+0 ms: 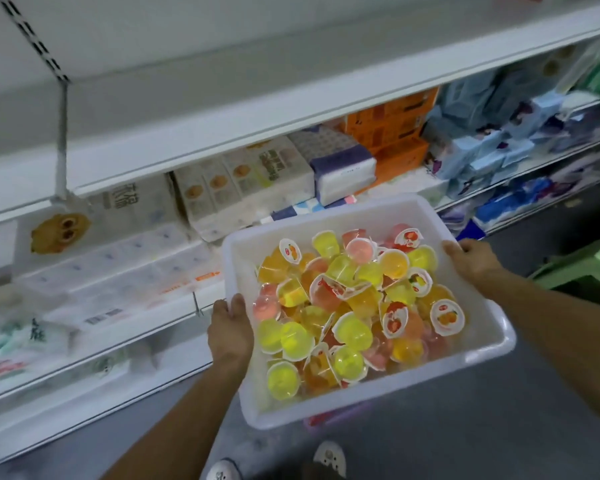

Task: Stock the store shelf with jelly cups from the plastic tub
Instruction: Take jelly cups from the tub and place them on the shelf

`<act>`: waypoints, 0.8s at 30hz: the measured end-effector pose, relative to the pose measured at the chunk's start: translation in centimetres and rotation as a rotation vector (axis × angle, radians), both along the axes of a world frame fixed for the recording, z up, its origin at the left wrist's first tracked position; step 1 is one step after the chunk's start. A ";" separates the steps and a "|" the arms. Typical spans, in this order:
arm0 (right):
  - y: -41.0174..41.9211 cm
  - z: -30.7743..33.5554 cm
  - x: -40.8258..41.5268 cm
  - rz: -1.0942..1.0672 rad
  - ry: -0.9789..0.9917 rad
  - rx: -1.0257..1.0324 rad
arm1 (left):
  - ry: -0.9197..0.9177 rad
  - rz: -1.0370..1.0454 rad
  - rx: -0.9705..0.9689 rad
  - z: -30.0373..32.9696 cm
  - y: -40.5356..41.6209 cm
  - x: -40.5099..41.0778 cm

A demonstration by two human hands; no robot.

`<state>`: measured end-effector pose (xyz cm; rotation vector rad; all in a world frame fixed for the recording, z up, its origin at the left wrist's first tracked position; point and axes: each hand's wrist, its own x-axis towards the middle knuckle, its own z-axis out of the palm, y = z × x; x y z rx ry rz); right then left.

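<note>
Both hands, left and right, apparently grip the tub's opposite rims.

Both bare forearms reach forward from the bottom of the view, spread apart. The left hand grips the near-left rim of the tub, thumb on top of the rim and fingers curled over its outer edge. The right hand grips the far-right rim, thumb lying along the top and fingers wrapped underneath, out of sight. The right arm stretches further out than the left. Two feet in light shoes show below.
</note>
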<state>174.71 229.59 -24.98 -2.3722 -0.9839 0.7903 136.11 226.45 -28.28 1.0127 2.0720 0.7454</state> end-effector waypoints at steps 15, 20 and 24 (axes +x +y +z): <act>1.8 1.5 -1.2 0.511 -0.566 -0.240 | 0.429 -0.340 0.322 0.6 -0.8 -1.2; -4.1 3.9 -6.9 0.924 -0.229 -0.026 | 0.771 -1.040 0.445 2.9 -0.2 -3.1; -6.0 2.8 -8.5 1.023 -0.386 -0.232 | 0.866 -1.223 0.154 4.4 0.1 -1.2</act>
